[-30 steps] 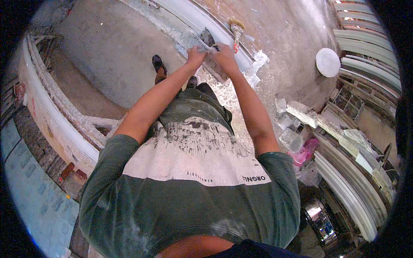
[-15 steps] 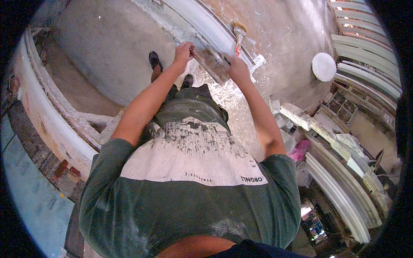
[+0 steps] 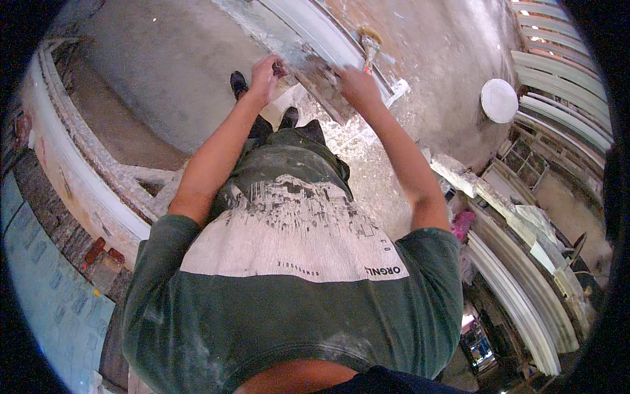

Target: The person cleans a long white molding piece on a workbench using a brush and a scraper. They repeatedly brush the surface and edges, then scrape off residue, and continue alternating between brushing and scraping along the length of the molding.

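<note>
A long white moulding strip (image 3: 305, 29) runs from the top of the view toward me, ending near a rough, plaster-smeared brown board end (image 3: 326, 92). Just left of that end, my left hand (image 3: 264, 80) is closed with curled fingers; a small dark bit shows at its fingertips, too small to name. My right hand (image 3: 359, 87) lies over the right edge of the end, its fingers closed around something dark that is mostly hidden. Beyond it, a brush (image 3: 370, 44) with yellowish bristles rests along the strip's right edge.
White plaster scraps cover the floor (image 3: 374, 157) below the board. A round white lid or bucket top (image 3: 499, 101) stands at right. Stacked white mouldings (image 3: 515, 302) lie at lower right, a pink bag (image 3: 462, 224) beside them. A curved white moulding (image 3: 85, 197) stands at left.
My left hand has moved left, away from the board end. My right hand has shifted slightly left and up, farther over the board.
</note>
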Demonstrator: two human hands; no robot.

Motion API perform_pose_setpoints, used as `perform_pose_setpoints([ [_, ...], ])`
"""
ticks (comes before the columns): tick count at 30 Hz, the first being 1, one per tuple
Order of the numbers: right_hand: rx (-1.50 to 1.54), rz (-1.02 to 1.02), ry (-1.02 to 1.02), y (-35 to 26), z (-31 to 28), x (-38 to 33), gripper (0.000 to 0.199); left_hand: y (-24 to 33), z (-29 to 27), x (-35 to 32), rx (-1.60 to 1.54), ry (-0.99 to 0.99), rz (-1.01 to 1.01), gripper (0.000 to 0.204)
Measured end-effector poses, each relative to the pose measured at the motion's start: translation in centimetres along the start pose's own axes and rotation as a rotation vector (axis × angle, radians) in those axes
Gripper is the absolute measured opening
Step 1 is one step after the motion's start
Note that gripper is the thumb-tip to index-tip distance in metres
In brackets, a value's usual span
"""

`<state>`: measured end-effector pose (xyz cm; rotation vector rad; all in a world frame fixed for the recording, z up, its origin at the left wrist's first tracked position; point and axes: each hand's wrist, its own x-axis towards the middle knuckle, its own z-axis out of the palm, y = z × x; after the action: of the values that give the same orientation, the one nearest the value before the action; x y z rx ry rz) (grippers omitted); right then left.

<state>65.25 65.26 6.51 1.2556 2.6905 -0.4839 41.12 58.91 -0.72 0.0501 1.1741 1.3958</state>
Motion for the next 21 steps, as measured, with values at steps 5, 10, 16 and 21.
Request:
perform_pose_setpoints([
  [5, 0.06, -0.001, -0.043, 1.2, -1.1, -6.6, 0.028, 1.0, -0.9, 0.1, -0.039, -0.035, 0.045, 0.012],
  [10, -0.071, -0.047, 0.072, -0.7, 0.6, 2.8, 0.031, 0.5, -0.5, 0.0, -0.07, -0.066, 0.014, 0.012],
  [16, 0.184, 0.015, 0.232, 0.5, 2.5, -2.6, 0.031, 0.3, 0.5, -0.7, -0.091, -0.053, -0.004, 0.012],
  [21, 1.082, 0.707, 0.007, 0.8, 3.3, -10.2, 0.032, 0.0, -1.1, -0.7, -0.134, -0.04, -0.008, 0.01],
])
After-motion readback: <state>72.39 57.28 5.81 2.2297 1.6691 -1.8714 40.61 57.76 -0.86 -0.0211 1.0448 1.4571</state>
